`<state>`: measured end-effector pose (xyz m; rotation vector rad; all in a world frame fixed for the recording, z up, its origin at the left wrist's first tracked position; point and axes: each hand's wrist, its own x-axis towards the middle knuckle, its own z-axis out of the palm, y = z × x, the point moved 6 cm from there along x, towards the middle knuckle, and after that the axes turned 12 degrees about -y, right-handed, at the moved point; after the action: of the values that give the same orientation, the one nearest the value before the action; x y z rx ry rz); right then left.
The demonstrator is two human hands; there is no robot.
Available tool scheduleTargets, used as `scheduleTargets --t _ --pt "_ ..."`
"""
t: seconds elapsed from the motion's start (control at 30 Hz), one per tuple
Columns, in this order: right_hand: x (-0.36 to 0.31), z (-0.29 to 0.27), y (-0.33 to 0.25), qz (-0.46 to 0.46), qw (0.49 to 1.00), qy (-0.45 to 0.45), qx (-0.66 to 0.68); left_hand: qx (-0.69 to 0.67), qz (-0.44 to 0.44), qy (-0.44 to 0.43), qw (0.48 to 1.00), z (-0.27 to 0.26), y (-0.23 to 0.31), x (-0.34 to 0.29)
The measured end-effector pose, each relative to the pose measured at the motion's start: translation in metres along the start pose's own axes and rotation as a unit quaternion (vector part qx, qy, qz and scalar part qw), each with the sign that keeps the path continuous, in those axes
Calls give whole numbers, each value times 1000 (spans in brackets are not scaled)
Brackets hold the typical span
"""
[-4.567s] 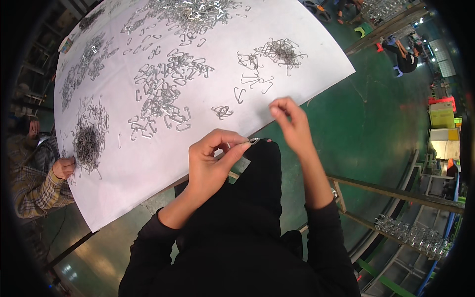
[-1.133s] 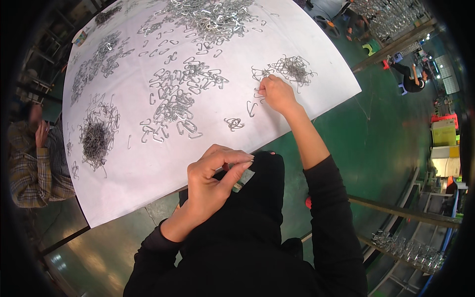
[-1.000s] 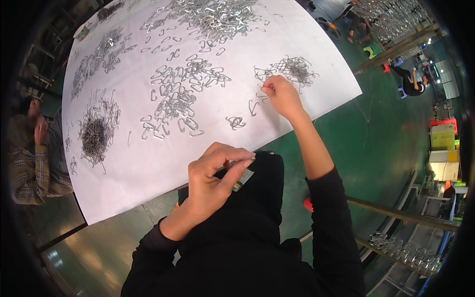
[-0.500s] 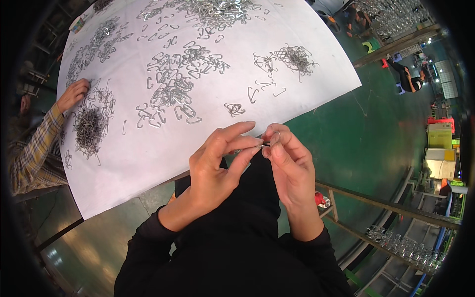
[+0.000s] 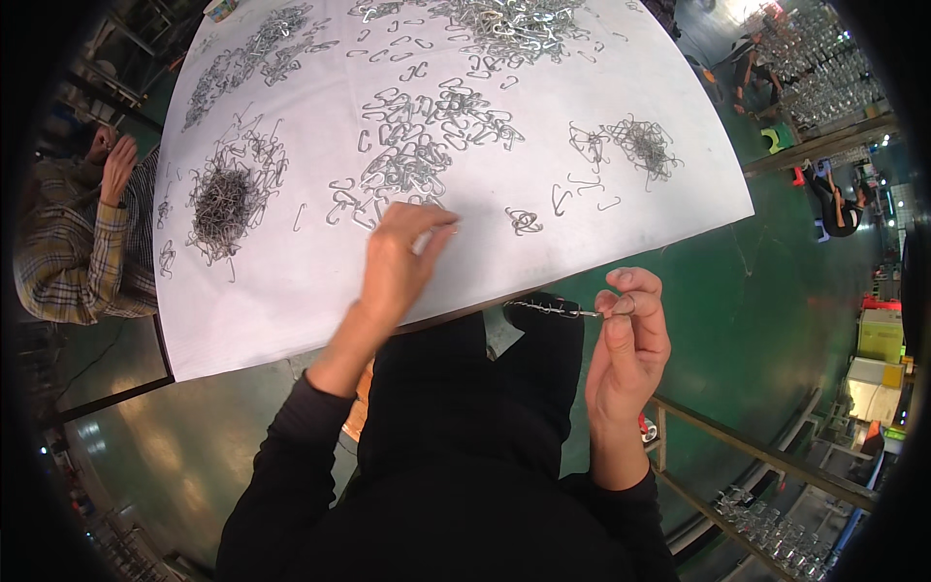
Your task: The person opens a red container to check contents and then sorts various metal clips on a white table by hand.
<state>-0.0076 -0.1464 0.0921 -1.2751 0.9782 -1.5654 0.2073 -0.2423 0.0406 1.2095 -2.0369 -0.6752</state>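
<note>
My right hand (image 5: 628, 354) is off the table's front edge, its fingers pinched on one end of a thin metal strand of wire pieces (image 5: 555, 308) that sticks out to the left above my lap. My left hand (image 5: 396, 262) hangs over the front of the white table, fingertips together; whatever is between them is too small to make out. Just beyond it lies a spread of flat, elongated silvery metal hooks (image 5: 402, 170). A little tangle of bent wires (image 5: 524, 221) rests to the right of that hand.
The white-covered table (image 5: 320, 281) also carries a dark heap of wire hooks (image 5: 223, 204) at left, another wire pile (image 5: 648, 147) at right and a big silvery heap (image 5: 514, 27) at the far side. A co-worker in a plaid sleeve (image 5: 73, 267) sits at the left edge.
My left hand has left the strand and moved left and forward over the table. My right hand keeps the strand, now fully exposed. The co-worker's hand has drawn back from the wire heap.
</note>
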Motion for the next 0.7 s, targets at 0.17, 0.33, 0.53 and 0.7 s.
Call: scheduleTargets --t 0.17,0.33,0.53,0.7 --pt "-2 -3 5 7 1000 -7 -17 65 -68 -60 994 3 -33 -5" --pt "-2 -2 5 13 1000 -6 -23 128 24 -40 991 20 -28 -7" --pt "-3 1 6 6 999 -20 -24 93 -59 -57 992 18 -41 -3" --pt "-5 2 7 12 999 -27 -26 60 -111 -106 986 17 -44 3"
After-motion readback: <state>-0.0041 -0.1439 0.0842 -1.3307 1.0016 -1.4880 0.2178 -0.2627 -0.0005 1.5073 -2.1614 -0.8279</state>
